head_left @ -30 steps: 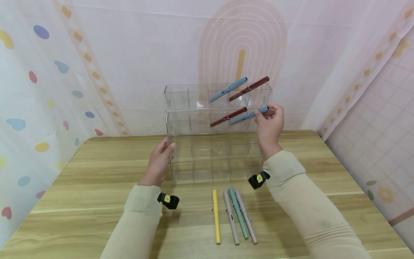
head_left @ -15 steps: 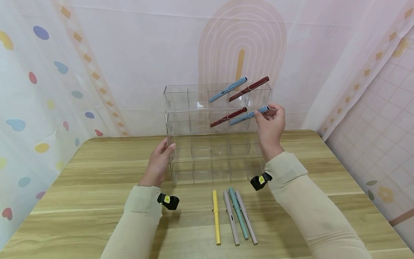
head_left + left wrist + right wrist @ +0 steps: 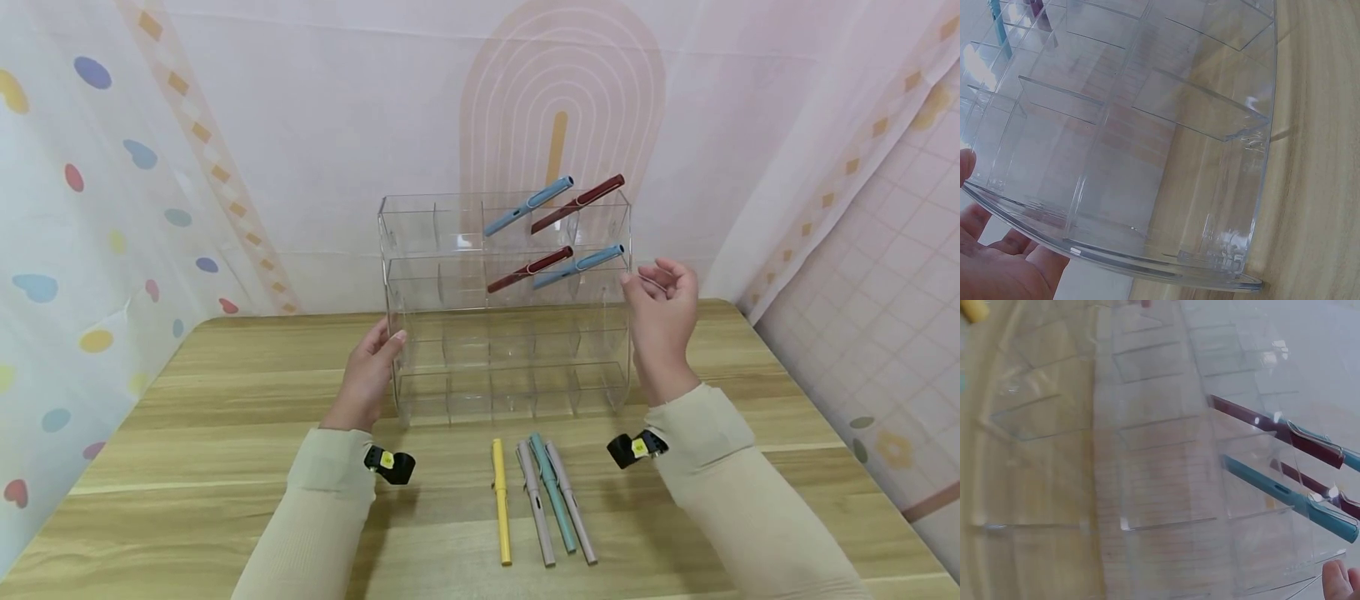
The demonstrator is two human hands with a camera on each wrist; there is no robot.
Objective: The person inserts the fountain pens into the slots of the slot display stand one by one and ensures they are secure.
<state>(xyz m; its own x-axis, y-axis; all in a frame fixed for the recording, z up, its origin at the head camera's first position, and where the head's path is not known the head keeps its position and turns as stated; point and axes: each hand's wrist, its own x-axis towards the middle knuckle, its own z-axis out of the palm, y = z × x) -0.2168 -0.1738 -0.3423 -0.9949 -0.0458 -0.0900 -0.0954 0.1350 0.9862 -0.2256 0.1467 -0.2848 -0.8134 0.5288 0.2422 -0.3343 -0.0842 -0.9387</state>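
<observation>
A clear tiered pen rack (image 3: 512, 367) stands on the table. My left hand (image 3: 367, 367) grips its left side panel, thumb in front and fingers behind, as the left wrist view also shows. In the top tier lean a light blue pen (image 3: 528, 206) and a dark red pen (image 3: 577, 204). One tier lower are a second dark red pen (image 3: 529, 270) and a second light blue pen (image 3: 579, 266). Beside the rack's right edge is my right hand (image 3: 663, 321), fingers loosely bent and holding nothing. Its fingertips (image 3: 1337, 584) enter the right wrist view's corner, apart from the pens.
In front of the rack a yellow pen (image 3: 501, 502), a lilac pen (image 3: 536, 504), a teal pen (image 3: 553, 493) and another lilac pen (image 3: 572, 503) lie on the wooden table (image 3: 247, 400). A patterned curtain (image 3: 337, 125) hangs behind.
My right hand has let go of the lower light blue pen and moved right and slightly down. That pen stays in the rack. My left hand keeps its place.
</observation>
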